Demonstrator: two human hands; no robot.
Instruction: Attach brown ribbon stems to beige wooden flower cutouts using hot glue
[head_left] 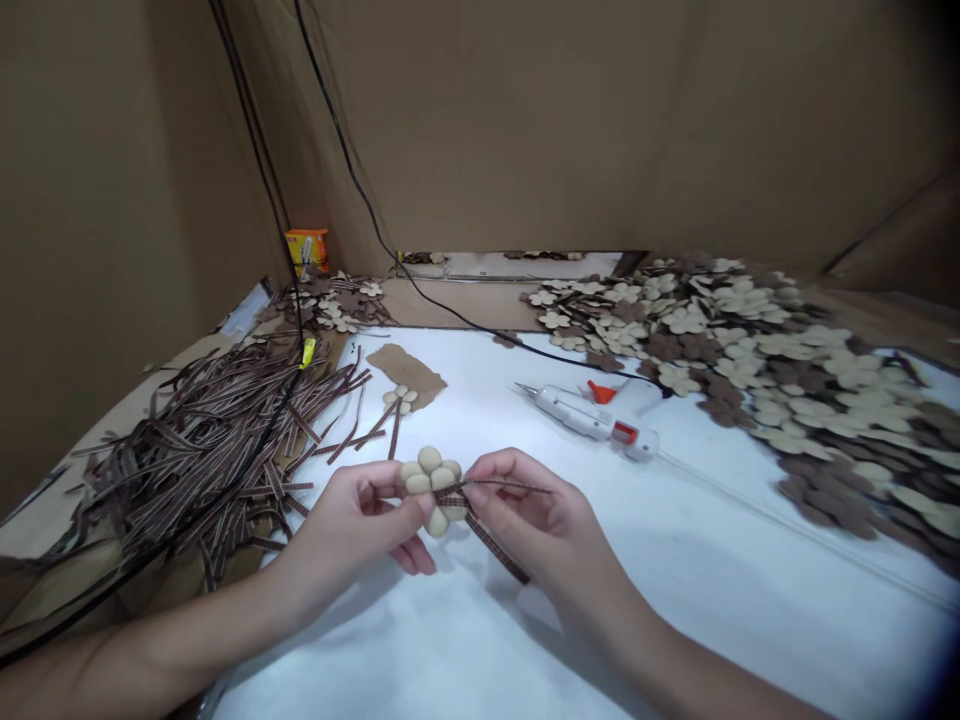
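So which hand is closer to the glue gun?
The right hand. It is on the near side of the glue gun, not touching it; the left hand is farther off, to the left, holding the beige flower.

The left forearm (195,625) and right forearm (667,645), both bare, reach in from the lower corners, slanting inward toward each other. The left hand (358,508) pinches with its thumb in front (the lower fingers (412,555) curl loosely beneath), and the right hand (544,510) pinches just beside it, palm turned inward.
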